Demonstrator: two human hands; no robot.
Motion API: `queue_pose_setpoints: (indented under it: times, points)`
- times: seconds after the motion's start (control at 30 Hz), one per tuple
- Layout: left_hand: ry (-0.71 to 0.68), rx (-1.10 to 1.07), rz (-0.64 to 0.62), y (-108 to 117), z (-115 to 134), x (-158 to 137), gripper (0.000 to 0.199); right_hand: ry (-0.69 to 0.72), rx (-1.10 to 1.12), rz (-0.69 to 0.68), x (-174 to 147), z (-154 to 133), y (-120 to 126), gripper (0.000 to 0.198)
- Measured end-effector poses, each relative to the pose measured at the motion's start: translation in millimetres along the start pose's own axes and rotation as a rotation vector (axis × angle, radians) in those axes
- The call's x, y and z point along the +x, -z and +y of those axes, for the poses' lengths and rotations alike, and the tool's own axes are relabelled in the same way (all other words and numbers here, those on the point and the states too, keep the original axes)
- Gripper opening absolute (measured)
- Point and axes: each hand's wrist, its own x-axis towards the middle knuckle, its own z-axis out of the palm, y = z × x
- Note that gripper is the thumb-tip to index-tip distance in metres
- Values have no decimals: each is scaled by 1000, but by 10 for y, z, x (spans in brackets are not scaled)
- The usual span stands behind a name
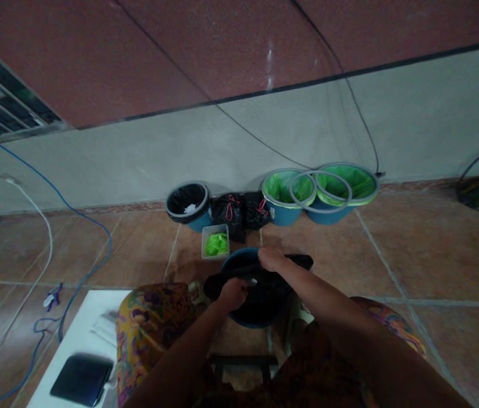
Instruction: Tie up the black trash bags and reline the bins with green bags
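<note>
Person seated low, knees apart, a blue bin (236, 255) on the tiled floor between the feet, presumably set there so both arms reach down into it without leaning. Black bag (265, 286) lies loose across the bin's mouth, its ends spilling past the rim on both sides. Left hand (234, 293) is over the near-left part, fingers curled closed on the black plastic; a small pale spot beside them is too small to identify. Right hand (271, 259) is at the far rim, fingers bent inward with little opening; cannot tell whether they pinch plastic or only rest there. Hands set apart likely hold the slack spread. Just beyond, a clear tub (203, 243) of crumpled green plastic (216, 244) sits near, probably for easy reach. Against the wall: a black-lined bin (200, 224), two knotted black bags (229, 209) with pink ties, two green-lined bins (286, 214). A loose grey ring (290, 190) lies across those last two, seemingly parked on their rims to be off the floor.
</note>
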Motion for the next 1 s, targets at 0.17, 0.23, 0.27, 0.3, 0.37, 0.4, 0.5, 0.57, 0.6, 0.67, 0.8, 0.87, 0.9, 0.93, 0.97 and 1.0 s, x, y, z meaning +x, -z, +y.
queue_pose_setpoints:
  times: [0.17,0.23,0.27,0.3,0.37,0.4,0.5,0.57,0.6,0.67,0.8,0.87,0.9,0.93,0.97,1.0]
  points:
    - [-13,-82,55,44,10,-128,24,-13,19,-9,-15,45,24,28]
    - [-14,-108,67,35,0,-165,23,13,30,-21,-37,42,7,33]
    - [-14,-119,73,26,-5,-179,23,26,31,-30,-48,39,-8,33]
    - [-17,-127,79,17,-9,-191,23,36,29,-38,-56,34,-23,32]
    - [-29,-139,96,1,-11,-206,23,47,25,-41,-63,29,-46,25]
    - [-37,-142,107,-5,-9,-210,23,50,27,-35,-62,29,-51,22]
    - [-60,-155,132,-14,7,-210,22,54,42,-6,-46,40,-36,23]
    - [-64,-170,147,-14,17,-204,22,67,64,26,-33,50,-15,25]
    - [-68,-184,156,-13,22,-201,21,73,81,40,-28,54,-3,25]
    - [-79,-230,192,-3,30,-196,21,87,125,53,-23,56,22,25]
    - [-119,-310,298,52,54,-200,22,115,271,73,-48,46,112,18]
    - [-141,-312,329,94,68,-213,22,126,350,114,-73,47,165,17]
    - [-148,-313,340,115,75,-223,22,134,385,134,-85,49,184,16]
    - [-150,-318,350,135,81,-234,22,144,419,147,-95,53,196,16]
    - [-148,-326,357,153,87,-247,22,152,455,156,-103,57,201,15]
    - [-147,-337,361,168,91,-260,21,162,498,159,-108,59,198,15]
